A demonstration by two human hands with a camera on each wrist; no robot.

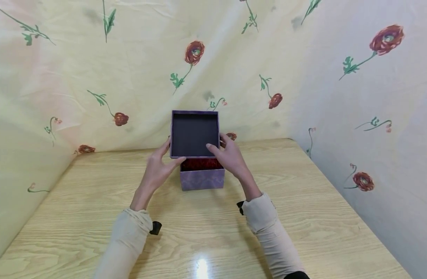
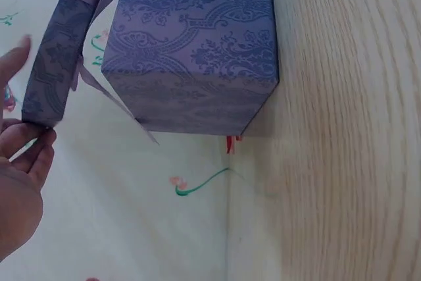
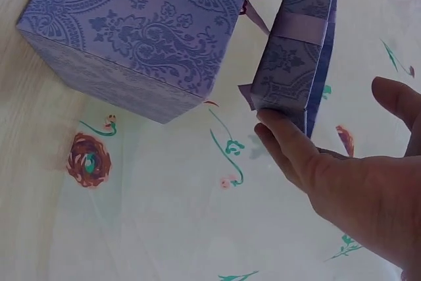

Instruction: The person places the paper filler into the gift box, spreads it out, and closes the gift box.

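Note:
A purple patterned box lid (image 1: 195,135) is held up and tilted, its dark inside facing me. It overlaps the back of the open box (image 1: 202,180), where dark red filling (image 1: 199,164) shows. My left hand (image 1: 156,167) grips the lid by its left side, thumb at the lower edge. On the opposite side my right hand (image 1: 232,155) holds the lid, its thumb over the inside and fingers at the outer wall. A lilac ribbon (image 3: 299,29) crosses the lid's side, and loose ends hang from it in the left wrist view.
The box stands on a light wood-grain table (image 1: 199,221). Behind it hangs a cream cloth (image 1: 147,77) printed with red flowers, which continues along the left and right sides. Dark wrist mounts (image 1: 155,228) show by the sleeves.

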